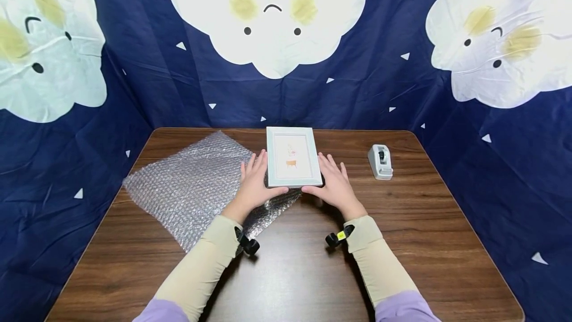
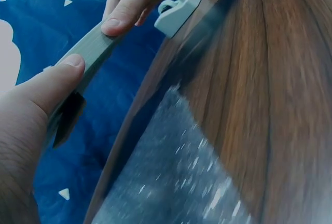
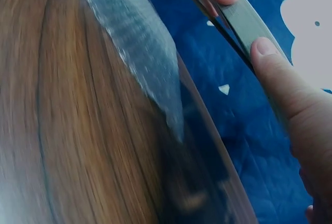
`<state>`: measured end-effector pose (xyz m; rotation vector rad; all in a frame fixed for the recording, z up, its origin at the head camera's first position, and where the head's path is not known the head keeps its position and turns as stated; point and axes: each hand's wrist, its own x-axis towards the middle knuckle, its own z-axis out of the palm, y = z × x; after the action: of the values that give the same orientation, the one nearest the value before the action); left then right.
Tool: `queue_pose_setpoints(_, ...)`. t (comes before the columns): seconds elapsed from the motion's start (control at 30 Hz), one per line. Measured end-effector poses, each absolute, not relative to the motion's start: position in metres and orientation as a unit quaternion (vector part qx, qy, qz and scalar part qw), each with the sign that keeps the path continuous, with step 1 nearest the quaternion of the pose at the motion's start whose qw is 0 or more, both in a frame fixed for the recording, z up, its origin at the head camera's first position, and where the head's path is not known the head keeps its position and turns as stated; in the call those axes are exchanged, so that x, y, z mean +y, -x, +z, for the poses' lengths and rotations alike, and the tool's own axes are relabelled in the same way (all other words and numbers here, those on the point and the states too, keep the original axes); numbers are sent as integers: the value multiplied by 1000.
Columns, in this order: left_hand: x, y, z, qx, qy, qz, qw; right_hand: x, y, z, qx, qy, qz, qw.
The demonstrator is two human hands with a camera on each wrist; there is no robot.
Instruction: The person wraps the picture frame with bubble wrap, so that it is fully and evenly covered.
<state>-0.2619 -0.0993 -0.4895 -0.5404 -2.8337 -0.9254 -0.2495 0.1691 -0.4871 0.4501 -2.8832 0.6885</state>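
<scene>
Both hands hold a pale mint picture frame (image 1: 279,180) with a small drawing inside, face up toward the head camera. My left hand (image 1: 255,183) grips its left edge and my right hand (image 1: 335,187) its right edge. The thumbs lie along the near side, seen in both wrist views. From the left wrist, the frame's edge (image 2: 95,53) is raised above the table, with a dark flap (image 2: 70,120) sticking out beneath. A sheet of bubble wrap (image 1: 192,178) lies spread on the table, partly under the left hand and the frame.
A white tape dispenser (image 1: 381,163) stands on the right side of the brown wooden table (image 1: 429,232). Dark blue cloth (image 1: 147,63) with white clouds hangs behind and on both sides. A small camera is strapped to each wrist.
</scene>
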Motion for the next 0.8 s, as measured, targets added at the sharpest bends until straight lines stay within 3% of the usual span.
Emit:
queue_pose_setpoints(0.5, -163, 251, -481, -941, 161, -289, 76, 105, 250, -488, -956, -168, 229, 76)
queue_pose_setpoints(0.8, -207, 242, -486, -942, 152, -291, 63, 62, 246, -498, -957, -175, 218, 76)
